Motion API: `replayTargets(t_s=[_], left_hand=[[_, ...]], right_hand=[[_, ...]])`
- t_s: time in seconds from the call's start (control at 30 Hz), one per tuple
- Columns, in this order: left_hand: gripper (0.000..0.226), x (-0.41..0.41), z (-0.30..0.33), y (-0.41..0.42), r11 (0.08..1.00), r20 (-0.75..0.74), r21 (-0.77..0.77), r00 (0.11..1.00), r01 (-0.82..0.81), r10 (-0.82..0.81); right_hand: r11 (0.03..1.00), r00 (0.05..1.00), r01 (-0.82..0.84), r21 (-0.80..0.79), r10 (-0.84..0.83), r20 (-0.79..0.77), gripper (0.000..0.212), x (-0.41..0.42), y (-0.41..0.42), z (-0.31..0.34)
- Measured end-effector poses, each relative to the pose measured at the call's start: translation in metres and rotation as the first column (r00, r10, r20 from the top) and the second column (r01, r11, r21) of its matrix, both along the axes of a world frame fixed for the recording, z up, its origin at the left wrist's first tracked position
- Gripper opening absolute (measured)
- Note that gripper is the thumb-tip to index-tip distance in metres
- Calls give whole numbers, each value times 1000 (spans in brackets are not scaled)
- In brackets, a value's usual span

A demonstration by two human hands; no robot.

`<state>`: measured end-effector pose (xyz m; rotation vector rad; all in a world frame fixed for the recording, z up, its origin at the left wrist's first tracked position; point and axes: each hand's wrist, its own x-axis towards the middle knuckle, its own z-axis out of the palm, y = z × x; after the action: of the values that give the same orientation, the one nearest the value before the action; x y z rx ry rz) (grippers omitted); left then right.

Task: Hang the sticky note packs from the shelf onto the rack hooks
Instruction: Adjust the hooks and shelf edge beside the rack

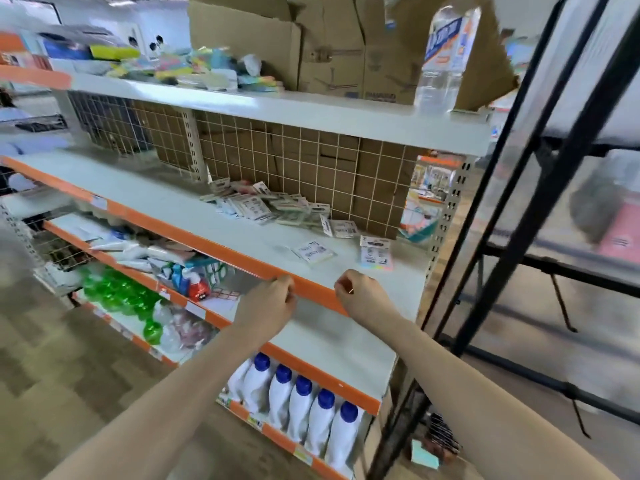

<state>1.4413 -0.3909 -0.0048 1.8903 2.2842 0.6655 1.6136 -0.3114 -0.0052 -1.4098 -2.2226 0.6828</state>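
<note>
Hands at the orange front edge of the middle shelf (207,209). Left hand (273,299): fingers curled loosely, knuckles at the edge strip; whether it pinches anything cannot be told. Right hand (360,292): fingers curled inward above the shelf surface, a thin pale sliver near the fingertips, too small to identify; hold cannot be told.

Shelf surface pale grey, backed by a white wire grid (311,161) with brown cardboard behind. Sticky note packs (266,206) lie in a loose heap against the grid, label side up. Toward the right, one pack (313,252) lies apart, nearer the front; another pastel pack (375,256) lies just beyond the right hand.

Upper shelf: colourful packs at left, open cardboard box (332,46) centre, clear water bottle (445,53) upright at right. Lower shelves: green bottles (121,292) at left, a row of white bottles with blue caps (304,407) below the arms. Black metal rack frame (540,188) stands at far right. Floor wood-patterned.
</note>
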Motion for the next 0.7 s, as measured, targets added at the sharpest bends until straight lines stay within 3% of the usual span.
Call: replayTargets(t_s=[0.57, 0.7], left_hand=[[24, -103, -33, 142, 993, -15, -118, 1000, -10, 8], [25, -131, -33, 175, 992, -6, -124, 999, -39, 38]], right_hand=[[999, 998, 31, -31, -29, 62, 18, -129, 139, -35], [997, 999, 15, -77, -11, 52, 5, -158, 180, -43]])
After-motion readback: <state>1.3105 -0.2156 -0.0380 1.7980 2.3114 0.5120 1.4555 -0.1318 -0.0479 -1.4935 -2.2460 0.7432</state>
